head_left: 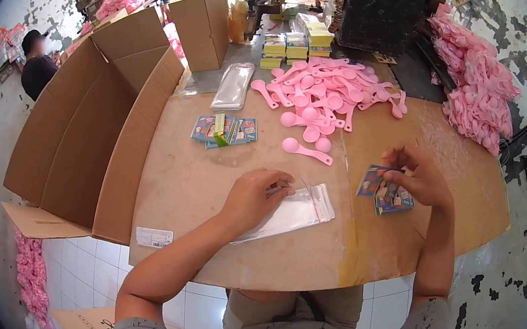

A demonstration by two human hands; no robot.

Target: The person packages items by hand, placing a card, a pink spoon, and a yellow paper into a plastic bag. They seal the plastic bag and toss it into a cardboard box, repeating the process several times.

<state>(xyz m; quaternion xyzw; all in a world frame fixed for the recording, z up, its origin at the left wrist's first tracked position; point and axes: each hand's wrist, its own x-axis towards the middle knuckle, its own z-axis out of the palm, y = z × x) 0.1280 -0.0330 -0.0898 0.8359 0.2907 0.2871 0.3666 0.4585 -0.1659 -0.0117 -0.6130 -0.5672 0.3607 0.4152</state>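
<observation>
My left hand (260, 196) is at the stack of clear plastic bags (284, 218), its thumb and fingers pinched at the bags' open end. My right hand (415, 176) holds a printed card (371, 180) just above a small pile of similar cards (393, 202) on the cardboard-covered table. Beyond my hands lies a heap of pink spoons (334, 92), with one spoon (308, 150) nearest to me. Left of the heap are more printed cards (239, 132), some in a yellow-green band.
A large open cardboard box (72, 123) stands at the left. Another bundle of clear bags (233, 87) and stacked card packs (296, 45) lie farther back. Bagged pink items (476, 83) hang over the right edge beside a black machine (379, 3). A person (38, 68) is at the back left.
</observation>
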